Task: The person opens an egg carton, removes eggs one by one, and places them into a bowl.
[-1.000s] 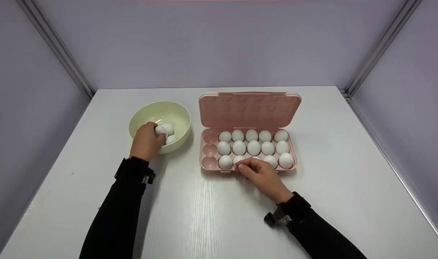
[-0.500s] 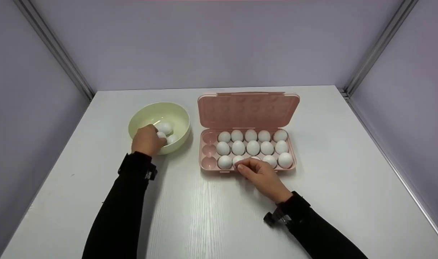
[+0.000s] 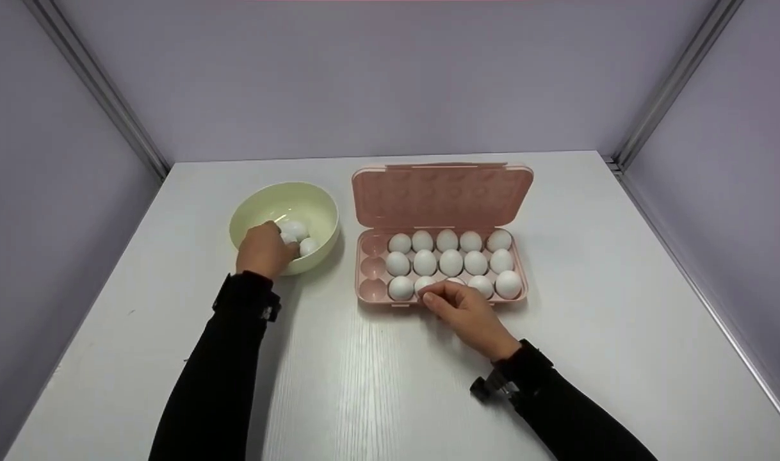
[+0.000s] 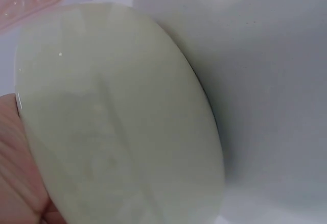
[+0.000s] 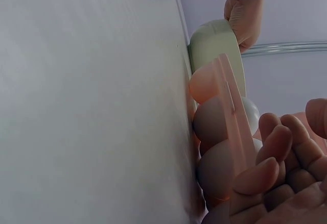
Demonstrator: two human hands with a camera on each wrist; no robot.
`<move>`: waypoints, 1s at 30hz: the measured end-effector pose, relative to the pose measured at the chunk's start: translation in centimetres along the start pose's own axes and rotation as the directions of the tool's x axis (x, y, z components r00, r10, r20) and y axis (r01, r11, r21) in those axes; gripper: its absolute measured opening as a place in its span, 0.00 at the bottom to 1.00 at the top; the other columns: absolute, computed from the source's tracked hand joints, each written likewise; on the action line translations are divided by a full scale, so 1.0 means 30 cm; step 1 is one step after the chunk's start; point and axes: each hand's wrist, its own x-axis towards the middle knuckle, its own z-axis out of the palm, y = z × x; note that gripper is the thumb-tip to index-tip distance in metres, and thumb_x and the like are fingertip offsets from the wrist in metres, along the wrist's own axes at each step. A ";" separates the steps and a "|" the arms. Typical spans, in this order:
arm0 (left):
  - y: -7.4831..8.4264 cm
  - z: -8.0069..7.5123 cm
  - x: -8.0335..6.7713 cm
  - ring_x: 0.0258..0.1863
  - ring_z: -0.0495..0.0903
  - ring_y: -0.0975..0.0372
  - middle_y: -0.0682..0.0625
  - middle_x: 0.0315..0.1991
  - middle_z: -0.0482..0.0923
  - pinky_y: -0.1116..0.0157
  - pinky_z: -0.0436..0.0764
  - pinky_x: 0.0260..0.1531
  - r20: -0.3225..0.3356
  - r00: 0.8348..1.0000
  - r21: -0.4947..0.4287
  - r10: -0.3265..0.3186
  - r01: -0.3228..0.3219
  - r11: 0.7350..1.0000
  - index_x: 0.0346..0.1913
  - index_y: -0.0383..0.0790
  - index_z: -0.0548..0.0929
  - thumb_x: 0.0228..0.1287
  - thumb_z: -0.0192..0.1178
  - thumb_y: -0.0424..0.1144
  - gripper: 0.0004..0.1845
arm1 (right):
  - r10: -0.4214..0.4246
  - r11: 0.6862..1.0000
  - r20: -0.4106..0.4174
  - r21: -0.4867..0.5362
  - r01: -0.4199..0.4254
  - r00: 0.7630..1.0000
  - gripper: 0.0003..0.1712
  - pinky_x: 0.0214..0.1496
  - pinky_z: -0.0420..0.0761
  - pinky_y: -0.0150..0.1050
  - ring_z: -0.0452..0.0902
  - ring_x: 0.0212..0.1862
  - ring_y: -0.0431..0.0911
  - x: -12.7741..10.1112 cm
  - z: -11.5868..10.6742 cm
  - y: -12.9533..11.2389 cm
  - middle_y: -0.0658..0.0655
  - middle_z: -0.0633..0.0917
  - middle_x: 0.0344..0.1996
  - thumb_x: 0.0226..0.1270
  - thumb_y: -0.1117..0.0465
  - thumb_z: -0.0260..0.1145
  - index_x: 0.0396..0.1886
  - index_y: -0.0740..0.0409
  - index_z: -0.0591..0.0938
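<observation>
In the head view my left hand (image 3: 264,250) reaches over the near rim of a pale green bowl (image 3: 255,208), its thumb and fingers around a white egg (image 3: 289,238). Two more white eggs (image 3: 308,246) lie beside it in the bowl. A pink egg carton (image 3: 441,195) stands with its lid up, holding several white eggs (image 3: 451,263); the left column of cups (image 3: 373,267) shows bare pink. At the carton's front edge my right hand (image 3: 473,320) stays with loosely bent fingers and nothing in them. It hides part of the front row.
The white table (image 3: 339,384) has light purple panels (image 3: 390,77) behind it and at both sides. Black wrist cameras (image 3: 483,389) stick out from the sleeves. In the left wrist view the bowl's outer wall (image 4: 127,117) fills much of the picture.
My left hand has gone slightly lower into the bowl with its fingers around an egg, and the eggs there have shifted a little. My right hand has stayed in place.
</observation>
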 end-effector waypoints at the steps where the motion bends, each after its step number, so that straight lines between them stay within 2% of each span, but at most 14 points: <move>1: -0.004 0.002 -0.001 0.52 0.84 0.35 0.23 0.54 0.83 0.40 0.83 0.55 -0.013 1.000 -0.009 0.008 -0.008 1.000 0.57 0.17 0.80 0.69 0.64 0.43 0.27 | 0.001 1.000 0.001 0.000 -0.001 1.000 0.17 0.44 0.78 0.29 0.79 0.40 0.37 0.001 0.001 -0.001 0.68 0.89 0.47 0.82 0.54 0.65 0.55 0.64 0.87; 5: -0.015 0.019 -0.010 0.57 0.80 0.34 0.24 0.55 0.81 0.40 0.80 0.60 -0.120 0.991 -0.035 0.053 -0.058 0.998 0.56 0.19 0.80 0.72 0.63 0.42 0.25 | 0.000 1.000 0.005 0.001 0.000 1.000 0.18 0.43 0.77 0.29 0.78 0.39 0.37 0.004 0.004 -0.004 0.68 0.89 0.47 0.82 0.54 0.65 0.56 0.64 0.87; 7: -0.013 0.033 -0.023 0.58 0.79 0.34 0.26 0.56 0.80 0.41 0.79 0.62 -0.210 0.974 -0.035 0.084 -0.094 0.995 0.57 0.22 0.81 0.73 0.63 0.42 0.23 | -0.003 1.000 0.007 0.005 0.003 1.000 0.18 0.43 0.77 0.29 0.78 0.39 0.37 0.003 0.005 -0.004 0.68 0.89 0.47 0.81 0.54 0.66 0.56 0.64 0.87; 8: -0.009 0.042 -0.031 0.59 0.79 0.34 0.27 0.57 0.80 0.42 0.78 0.62 -0.263 0.959 -0.031 0.108 -0.121 0.992 0.57 0.23 0.81 0.74 0.64 0.41 0.22 | -0.003 1.000 0.009 0.006 0.003 1.000 0.18 0.43 0.77 0.29 0.78 0.39 0.37 0.002 0.005 -0.003 0.68 0.89 0.47 0.81 0.54 0.66 0.56 0.64 0.87; 10: 0.008 0.060 -0.053 0.58 0.79 0.34 0.29 0.56 0.81 0.43 0.79 0.61 -0.383 0.908 -0.010 0.170 -0.188 0.982 0.55 0.26 0.82 0.73 0.66 0.40 0.19 | -0.005 1.000 0.013 0.009 0.005 1.000 0.18 0.43 0.77 0.29 0.78 0.39 0.37 0.001 0.004 -0.001 0.68 0.88 0.47 0.82 0.54 0.65 0.56 0.64 0.87; 14: 0.090 0.098 -0.108 0.55 0.81 0.38 0.33 0.52 0.83 0.46 0.80 0.60 -0.565 0.757 0.035 0.328 -0.375 0.926 0.50 0.29 0.83 0.71 0.70 0.37 0.14 | 0.004 1.000 0.004 0.000 -0.004 1.000 0.18 0.42 0.76 0.29 0.78 0.39 0.37 -0.006 -0.004 -0.002 0.67 0.88 0.46 0.82 0.54 0.65 0.56 0.63 0.87; 15: 0.117 0.108 -0.126 0.55 0.82 0.39 0.34 0.52 0.84 0.46 0.81 0.60 -0.585 0.730 0.032 0.353 -0.414 0.910 0.50 0.30 0.83 0.70 0.70 0.37 0.13 | 0.006 1.000 -0.001 -0.002 -0.006 1.000 0.18 0.43 0.76 0.29 0.78 0.39 0.37 -0.008 -0.007 -0.003 0.67 0.88 0.46 0.82 0.54 0.65 0.56 0.63 0.87; 16: 0.144 0.122 -0.144 0.55 0.82 0.41 0.35 0.52 0.84 0.48 0.81 0.61 -0.590 0.718 0.015 0.369 -0.447 0.895 0.50 0.31 0.84 0.71 0.70 0.37 0.13 | 0.009 1.000 -0.006 -0.008 -0.009 1.000 0.18 0.42 0.76 0.29 0.78 0.39 0.37 -0.010 -0.010 -0.004 0.67 0.88 0.46 0.82 0.53 0.65 0.56 0.62 0.87; 17: 0.171 0.136 -0.164 0.55 0.83 0.43 0.36 0.51 0.84 0.49 0.81 0.62 -0.586 0.717 -0.014 0.377 -0.475 0.880 0.50 0.32 0.84 0.71 0.70 0.37 0.13 | 0.012 1.000 -0.010 -0.012 -0.012 1.000 0.18 0.42 0.76 0.29 0.78 0.39 0.37 -0.013 -0.014 -0.004 0.66 0.89 0.46 0.82 0.53 0.65 0.56 0.62 0.87; 19: 0.221 0.170 -0.208 0.52 0.84 0.46 0.38 0.51 0.84 0.52 0.83 0.58 -0.548 0.745 -0.093 0.379 -0.505 0.858 0.51 0.33 0.84 0.71 0.70 0.38 0.13 | 0.014 1.000 -0.011 -0.019 -0.014 1.000 0.18 0.43 0.77 0.29 0.78 0.40 0.37 -0.015 -0.020 -0.005 0.67 0.89 0.47 0.82 0.53 0.65 0.56 0.62 0.87; 22: 0.272 0.220 -0.269 0.46 0.85 0.49 0.39 0.52 0.85 0.54 0.86 0.49 -0.438 0.819 -0.208 0.371 -0.494 0.844 0.54 0.34 0.84 0.72 0.69 0.39 0.15 | 0.010 1.000 -0.008 -0.027 -0.010 1.000 0.18 0.44 0.78 0.29 0.79 0.41 0.38 -0.013 -0.024 -0.004 0.66 0.89 0.48 0.82 0.53 0.65 0.56 0.63 0.87; 24: 0.293 0.245 -0.300 0.46 0.86 0.49 0.39 0.53 0.84 0.52 0.86 0.48 -0.358 0.855 -0.239 0.376 -0.473 0.848 0.57 0.33 0.83 0.72 0.70 0.39 0.17 | 0.014 1.000 -0.013 -0.017 -0.014 1.000 0.18 0.45 0.78 0.29 0.80 0.41 0.38 -0.012 -0.024 -0.004 0.66 0.90 0.49 0.82 0.53 0.65 0.57 0.63 0.87; 26: 0.305 0.265 -0.322 0.50 0.87 0.47 0.37 0.55 0.84 0.50 0.87 0.52 -0.293 0.875 -0.234 0.385 -0.456 0.859 0.60 0.32 0.83 0.72 0.70 0.38 0.20 | 0.021 1.000 -0.027 -0.007 -0.021 0.999 0.18 0.46 0.79 0.29 0.80 0.42 0.38 -0.011 -0.024 -0.005 0.65 0.90 0.49 0.81 0.53 0.66 0.56 0.62 0.87; 30: 0.302 0.293 -0.346 0.56 0.86 0.44 0.35 0.56 0.83 0.49 0.86 0.58 -0.258 0.888 -0.172 0.381 -0.430 0.886 0.64 0.30 0.82 0.70 0.69 0.34 0.22 | 0.020 1.000 -0.035 -0.003 -0.020 0.999 0.17 0.46 0.79 0.29 0.80 0.42 0.37 -0.008 -0.023 -0.005 0.65 0.90 0.49 0.80 0.55 0.67 0.55 0.63 0.87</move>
